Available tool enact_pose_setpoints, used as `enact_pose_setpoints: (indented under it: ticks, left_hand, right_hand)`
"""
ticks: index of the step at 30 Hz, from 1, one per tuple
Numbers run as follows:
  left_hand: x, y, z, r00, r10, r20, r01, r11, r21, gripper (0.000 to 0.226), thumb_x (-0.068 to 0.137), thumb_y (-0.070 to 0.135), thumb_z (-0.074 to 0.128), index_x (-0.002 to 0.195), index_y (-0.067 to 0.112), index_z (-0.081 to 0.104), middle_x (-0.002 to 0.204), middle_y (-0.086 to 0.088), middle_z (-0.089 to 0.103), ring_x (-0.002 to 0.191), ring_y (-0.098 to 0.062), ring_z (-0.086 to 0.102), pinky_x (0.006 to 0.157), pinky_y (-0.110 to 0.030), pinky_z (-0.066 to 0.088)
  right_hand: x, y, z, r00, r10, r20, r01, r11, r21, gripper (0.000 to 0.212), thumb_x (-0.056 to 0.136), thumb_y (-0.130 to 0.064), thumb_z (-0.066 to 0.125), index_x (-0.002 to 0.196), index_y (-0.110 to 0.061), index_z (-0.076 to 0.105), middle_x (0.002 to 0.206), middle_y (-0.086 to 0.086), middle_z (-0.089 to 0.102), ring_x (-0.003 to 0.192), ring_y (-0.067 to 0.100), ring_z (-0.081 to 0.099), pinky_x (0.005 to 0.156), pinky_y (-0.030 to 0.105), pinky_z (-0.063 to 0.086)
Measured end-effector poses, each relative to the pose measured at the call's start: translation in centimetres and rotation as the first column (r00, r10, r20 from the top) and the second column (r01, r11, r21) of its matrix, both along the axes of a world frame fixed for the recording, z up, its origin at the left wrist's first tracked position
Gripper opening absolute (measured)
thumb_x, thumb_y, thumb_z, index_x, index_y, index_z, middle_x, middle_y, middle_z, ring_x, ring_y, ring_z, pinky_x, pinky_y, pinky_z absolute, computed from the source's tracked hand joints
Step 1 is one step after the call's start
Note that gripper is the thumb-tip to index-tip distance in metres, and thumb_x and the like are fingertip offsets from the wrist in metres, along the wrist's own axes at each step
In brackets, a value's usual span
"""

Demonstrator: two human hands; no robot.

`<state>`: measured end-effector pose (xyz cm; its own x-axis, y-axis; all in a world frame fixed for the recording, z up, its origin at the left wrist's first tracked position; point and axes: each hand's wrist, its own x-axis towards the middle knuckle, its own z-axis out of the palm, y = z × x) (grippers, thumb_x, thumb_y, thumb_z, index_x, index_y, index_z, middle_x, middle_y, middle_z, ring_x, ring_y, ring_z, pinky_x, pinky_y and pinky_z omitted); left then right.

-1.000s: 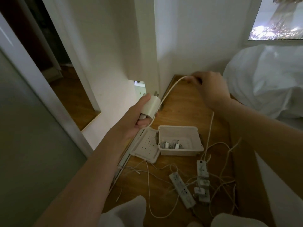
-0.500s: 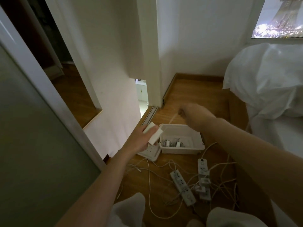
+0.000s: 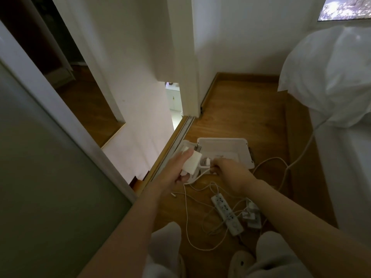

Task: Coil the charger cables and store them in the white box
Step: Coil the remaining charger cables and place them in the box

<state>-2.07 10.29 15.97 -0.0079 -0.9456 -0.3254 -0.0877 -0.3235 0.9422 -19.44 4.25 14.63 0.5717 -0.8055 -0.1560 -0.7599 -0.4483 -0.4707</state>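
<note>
The white box [image 3: 244, 150] lies open on the wooden floor, its lid flat to its left, with coiled chargers [image 3: 205, 162] inside at the near left corner. My left hand [image 3: 176, 169] grips a square white charger brick [image 3: 192, 162] just left of the box. My right hand [image 3: 226, 172] pinches that charger's white cable [image 3: 197, 177] at the box's near edge, and the cable runs between my hands. More loose white cables [image 3: 187, 221] trail over the floor below.
Two white power strips [image 3: 226, 214] with plugs lie tangled in cables near my knees. A sliding door track [image 3: 180, 135] runs left of the box. A white duvet [image 3: 329, 77] and bed side stand at right. A long cable [image 3: 301, 155] climbs toward the bed.
Both hands dropped from the raised position by the wall down to the box. My right hand slid along the cable toward the brick, so the stretch between the hands is now short.
</note>
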Motion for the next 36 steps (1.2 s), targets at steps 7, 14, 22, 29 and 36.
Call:
enact_pose_setpoints:
  ticks: [7, 14, 22, 29, 36]
  left_hand:
    - [-0.9, 0.6, 0.3, 0.929, -0.294, 0.226, 0.273, 0.954, 0.119, 0.012, 0.091, 0.037, 0.052, 0.099, 0.03, 0.056, 0.089, -0.001, 0.057, 0.078, -0.017, 0.056, 0.063, -0.025, 0.045]
    - [-1.0, 0.6, -0.6, 0.834, -0.291, 0.469, 0.258, 0.957, 0.134, 0.023, 0.09, 0.042, 0.056, 0.105, 0.025, 0.054, 0.104, -0.002, 0.056, 0.101, -0.024, 0.058, 0.089, -0.045, 0.052]
    - [-1.7, 0.4, -0.6, 0.934, -0.177, 0.311, 0.169, 0.984, 0.054, 0.02, 0.099, 0.039, 0.038, 0.113, 0.029, 0.048, 0.101, 0.001, 0.053, 0.089, -0.017, 0.057, 0.069, -0.027, 0.052]
    - [-2.4, 0.2, -0.6, 0.914, -0.235, 0.331, 0.211, 0.972, 0.107, 0.051, 0.089, 0.036, 0.057, 0.132, 0.028, 0.031, 0.111, 0.008, 0.044, 0.094, -0.007, 0.052, 0.076, -0.022, 0.051]
    - [-0.9, -0.6, -0.8, 0.994, 0.089, -0.061, -0.09, 0.996, -0.008, 0.055, 0.09, 0.05, 0.041, 0.128, 0.012, 0.045, 0.081, -0.001, 0.051, 0.05, -0.002, 0.035, 0.043, -0.012, 0.03]
  right_hand:
    - [-1.0, 1.9, -2.1, 0.999, -0.048, 0.025, 0.051, 0.992, -0.116, 0.022, 0.1, -0.023, 0.04, 0.104, -0.019, 0.061, 0.102, -0.002, 0.063, 0.085, 0.013, 0.057, 0.068, 0.022, 0.04]
    - [-1.6, 2.5, -0.6, 0.991, -0.112, 0.066, 0.124, 0.967, -0.223, 0.031, 0.1, -0.035, 0.037, 0.097, -0.017, 0.062, 0.085, -0.002, 0.061, 0.07, 0.01, 0.046, 0.055, 0.022, 0.032]
    - [-2.8, 3.0, -0.5, 0.957, -0.184, 0.224, 0.219, 0.966, -0.14, 0.03, 0.099, -0.034, 0.041, 0.089, -0.016, 0.064, 0.067, -0.005, 0.055, 0.055, 0.005, 0.045, 0.047, 0.018, 0.028]
    - [-3.4, 3.0, -0.1, 0.889, -0.247, 0.387, 0.278, 0.96, -0.028, 0.024, 0.098, -0.03, 0.045, 0.079, -0.025, 0.059, 0.056, -0.01, 0.049, 0.051, 0.004, 0.045, 0.049, 0.02, 0.03]
    - [-4.4, 2.4, 0.4, 0.862, -0.238, 0.448, 0.204, 0.971, 0.122, 0.027, 0.097, -0.029, 0.047, 0.075, -0.024, 0.061, 0.052, -0.01, 0.048, 0.046, 0.004, 0.042, 0.044, 0.013, 0.032]
